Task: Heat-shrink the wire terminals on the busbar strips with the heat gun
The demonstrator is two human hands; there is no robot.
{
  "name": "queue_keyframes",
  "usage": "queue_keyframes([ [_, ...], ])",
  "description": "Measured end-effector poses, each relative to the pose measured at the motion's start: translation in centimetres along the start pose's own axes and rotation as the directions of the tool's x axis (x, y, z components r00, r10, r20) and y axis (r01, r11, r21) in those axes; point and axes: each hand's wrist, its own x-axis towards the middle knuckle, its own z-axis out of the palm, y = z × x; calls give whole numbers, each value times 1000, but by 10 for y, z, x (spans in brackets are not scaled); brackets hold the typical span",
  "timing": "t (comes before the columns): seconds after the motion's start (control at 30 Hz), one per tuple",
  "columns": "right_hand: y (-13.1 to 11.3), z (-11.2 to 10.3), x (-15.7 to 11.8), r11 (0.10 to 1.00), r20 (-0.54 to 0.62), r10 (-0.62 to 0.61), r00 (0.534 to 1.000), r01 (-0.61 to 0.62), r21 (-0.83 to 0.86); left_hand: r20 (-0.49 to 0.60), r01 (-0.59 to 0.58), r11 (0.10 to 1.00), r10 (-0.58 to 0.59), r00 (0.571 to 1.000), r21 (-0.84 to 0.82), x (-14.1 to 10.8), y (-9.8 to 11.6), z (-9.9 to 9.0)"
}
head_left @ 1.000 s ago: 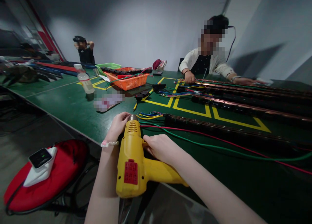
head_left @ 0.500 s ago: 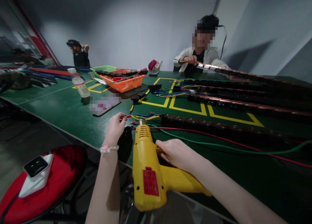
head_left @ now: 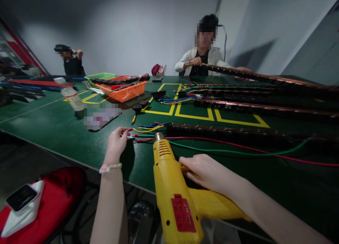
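My left hand (head_left: 118, 142) is closed in a pinch on the end of a yellow wire (head_left: 148, 129) with a red sleeve near its tip. My right hand (head_left: 205, 171) wraps round the handle of a yellow heat gun (head_left: 172, 180). Its metal nozzle points away from me, just short of the wires. Beside the nozzle lie a green wire and a red wire (head_left: 196, 138) with ring terminals at their ends. The yellow wire runs into a long dark bar (head_left: 212, 131) with copper-coloured strips, lying across the table.
An orange basket (head_left: 129, 92), a bottle (head_left: 71, 97) and a phone (head_left: 103, 117) stand or lie on the green table. More wired bars (head_left: 259, 108) lie at the right. A co-worker (head_left: 202, 62) opposite holds another bar. A red stool (head_left: 58, 191) stands at lower left.
The heat gun has shifted right and nearer to me, its nozzle farther from my left hand. My left hand keeps its pinch on the wire. The whole view has turned slightly right.
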Motion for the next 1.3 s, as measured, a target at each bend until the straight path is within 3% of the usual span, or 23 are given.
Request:
queue_keyframes([
  [0.23,11,-5,-9,959,23,33,999,-38,280,-1,12,999,-12,1000,-49,0,-2,0],
  [0.33,18,-5,-6,948,4,43,999,-42,316,-3,18,998,-19,1000,-62,-1,-2,0],
  [0.6,15,1,23,992,18,3,1000,-5,123,-8,10,997,-10,1000,-77,-2,-3,0],
  [1.0,-24,7,67,993,-38,-114,993,113,-38,-32,12,996,-15,999,-92,-1,-6,2],
  [1.3,-35,12,85,978,-89,-185,979,175,-118,-22,-74,995,73,997,-73,-1,-5,-3],
])
